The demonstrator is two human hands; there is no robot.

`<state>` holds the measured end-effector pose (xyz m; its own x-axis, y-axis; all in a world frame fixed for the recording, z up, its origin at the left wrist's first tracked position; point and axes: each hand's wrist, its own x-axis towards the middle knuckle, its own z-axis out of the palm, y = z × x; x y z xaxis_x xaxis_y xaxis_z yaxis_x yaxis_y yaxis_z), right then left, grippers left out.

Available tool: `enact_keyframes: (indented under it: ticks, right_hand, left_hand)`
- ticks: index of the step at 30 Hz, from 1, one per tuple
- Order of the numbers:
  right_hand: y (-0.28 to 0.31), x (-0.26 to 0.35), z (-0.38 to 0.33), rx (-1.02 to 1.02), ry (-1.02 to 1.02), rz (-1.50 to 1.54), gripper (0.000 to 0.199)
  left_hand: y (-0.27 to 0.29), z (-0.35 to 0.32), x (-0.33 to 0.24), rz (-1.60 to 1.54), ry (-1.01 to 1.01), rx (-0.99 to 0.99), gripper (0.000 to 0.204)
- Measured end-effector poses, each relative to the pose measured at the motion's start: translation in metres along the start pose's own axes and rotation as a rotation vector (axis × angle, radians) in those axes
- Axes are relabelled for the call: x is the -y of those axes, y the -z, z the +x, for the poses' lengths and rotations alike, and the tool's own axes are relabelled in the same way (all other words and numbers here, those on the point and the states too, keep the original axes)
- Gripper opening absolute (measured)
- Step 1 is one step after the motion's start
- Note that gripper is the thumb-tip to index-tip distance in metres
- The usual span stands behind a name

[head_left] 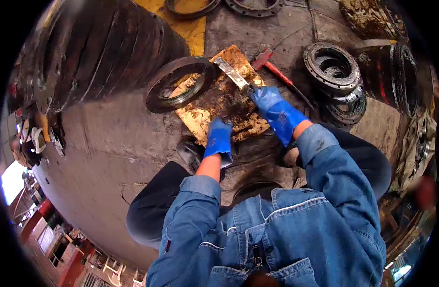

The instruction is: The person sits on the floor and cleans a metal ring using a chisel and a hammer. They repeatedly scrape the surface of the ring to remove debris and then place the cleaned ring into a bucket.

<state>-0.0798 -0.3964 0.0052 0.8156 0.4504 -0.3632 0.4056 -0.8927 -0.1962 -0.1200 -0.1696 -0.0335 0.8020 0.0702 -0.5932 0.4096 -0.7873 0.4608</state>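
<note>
My right hand (267,99), in a blue rubber glove, is closed around the handle end of a scraper (232,74). Its long flat metal blade points up and to the left, over a grease-stained sheet of yellowish cardboard (190,119). My left hand (219,135), gloved the same way, is low over the near part of the cardboard with its fingers curled in. Whatever those fingers hold, if anything, is hidden. A dark metal ring (157,95) rests partly on the cardboard's left side, apart from both hands. Dark grease covers the middle of the sheet.
A red-headed hammer (263,58) lies just beyond my right hand. Stacked metal flanges (331,67) stand at the right, near a dark cylinder (386,76). A big ribbed dark hose (104,52) fills the upper left. More flanges (255,7) lie at the far edge.
</note>
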Motion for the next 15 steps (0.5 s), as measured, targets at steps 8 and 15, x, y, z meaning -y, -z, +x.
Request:
enact_keyframes:
  ticks: [8,15]
  right_hand:
    - [0.006,-0.082,-0.013,-0.178,-0.57,0.656,0.038]
    - [-0.004,-0.095,-0.018,0.046,-0.939,0.281,0.027]
  left_hand:
    - [0.068,0.03,0.013,-0.508,0.033,-0.135,0.017]
    - [0.147,0.04,-0.009,-1.03,-0.435,-0.443,0.018]
